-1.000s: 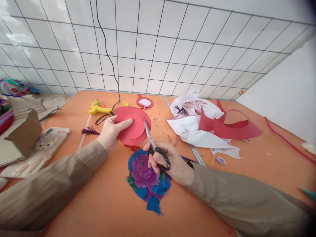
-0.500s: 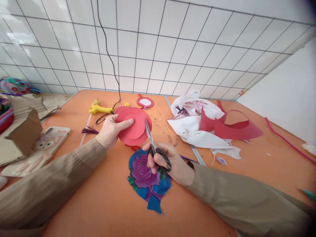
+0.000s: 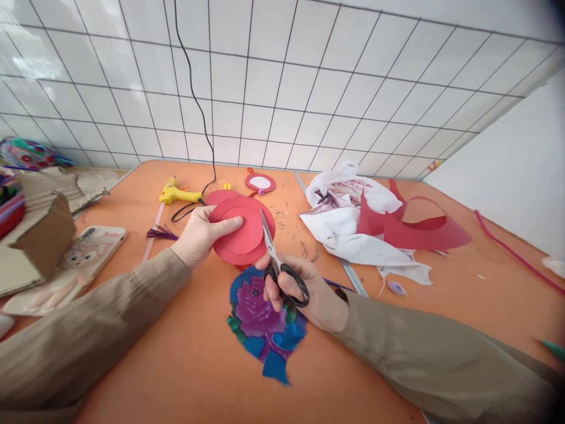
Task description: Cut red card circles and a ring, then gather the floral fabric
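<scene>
My left hand [image 3: 200, 235] pinches a round red paper disc [image 3: 247, 203], thumb on top. A smaller red circle [image 3: 247, 232] lies on the disc under the thumb. My right hand [image 3: 304, 288] grips black-handled scissors [image 3: 270, 241], fingers through the loops. The metal blades point up and lie over the disc's right side; whether they bite into the paper, I cannot tell. Below the hands, a blue cloth piece with a purple flower [image 3: 260, 309] rests on the orange table [image 3: 185, 365].
Behind the left hand lies a yellow glue gun [image 3: 180, 193] with a black cord. A phone [image 3: 95, 253] and torn cardboard [image 3: 39, 235] sit at left. To the right are a white plastic bag [image 3: 344, 229] and red paper offcuts [image 3: 424, 229]. A small red-rimmed oval [image 3: 260, 181] lies near the wall.
My left hand has shifted the red disc slightly right and turned or tilted it a little. The scissors moved marginally right, their blades now looking closer together.
</scene>
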`<state>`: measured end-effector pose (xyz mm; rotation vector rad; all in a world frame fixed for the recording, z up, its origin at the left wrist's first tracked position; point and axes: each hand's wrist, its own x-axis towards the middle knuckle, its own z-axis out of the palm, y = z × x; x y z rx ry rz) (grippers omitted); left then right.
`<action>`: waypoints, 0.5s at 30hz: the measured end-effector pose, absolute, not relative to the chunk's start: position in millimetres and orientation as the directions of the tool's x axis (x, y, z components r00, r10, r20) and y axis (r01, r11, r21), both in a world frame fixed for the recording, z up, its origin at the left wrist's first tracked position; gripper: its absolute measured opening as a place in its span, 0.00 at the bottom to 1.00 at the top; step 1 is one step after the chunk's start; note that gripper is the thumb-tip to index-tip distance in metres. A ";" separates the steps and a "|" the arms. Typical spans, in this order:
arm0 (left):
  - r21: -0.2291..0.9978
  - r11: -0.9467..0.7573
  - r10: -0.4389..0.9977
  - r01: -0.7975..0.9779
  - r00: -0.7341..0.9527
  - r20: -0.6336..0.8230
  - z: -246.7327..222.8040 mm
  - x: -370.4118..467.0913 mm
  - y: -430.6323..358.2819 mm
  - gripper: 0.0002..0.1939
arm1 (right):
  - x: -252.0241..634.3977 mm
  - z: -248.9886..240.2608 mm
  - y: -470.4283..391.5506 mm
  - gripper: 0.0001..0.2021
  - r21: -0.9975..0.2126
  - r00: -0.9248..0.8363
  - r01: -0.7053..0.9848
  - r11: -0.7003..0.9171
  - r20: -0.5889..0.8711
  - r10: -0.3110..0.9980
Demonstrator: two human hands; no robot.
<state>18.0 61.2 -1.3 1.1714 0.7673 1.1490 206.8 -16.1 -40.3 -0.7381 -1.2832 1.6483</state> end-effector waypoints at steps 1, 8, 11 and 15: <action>0.960 -0.015 0.955 -0.278 0.281 0.096 -1.2 18.0 61.3 0.08 | 206.9 -40.7 -16.0 0.19 -0.955 -0.424 -0.290 -0.064 0.068 0.903; 0.960 -0.014 0.955 -0.280 0.280 0.095 -1.4 18.1 61.4 0.08 | 207.0 -41.7 -15.6 0.19 -0.952 -0.435 -0.299 -0.071 0.070 0.898; 0.959 -0.016 0.955 -0.282 0.280 0.099 -1.7 17.8 61.3 0.08 | 207.0 -42.0 -15.5 0.19 -0.950 -0.440 -0.303 -0.074 0.071 0.895; 0.959 -0.012 0.957 -0.284 0.276 0.094 -2.2 17.6 61.8 0.08 | 207.4 -42.2 -15.4 0.19 -0.949 -0.443 -0.304 -0.080 0.066 0.894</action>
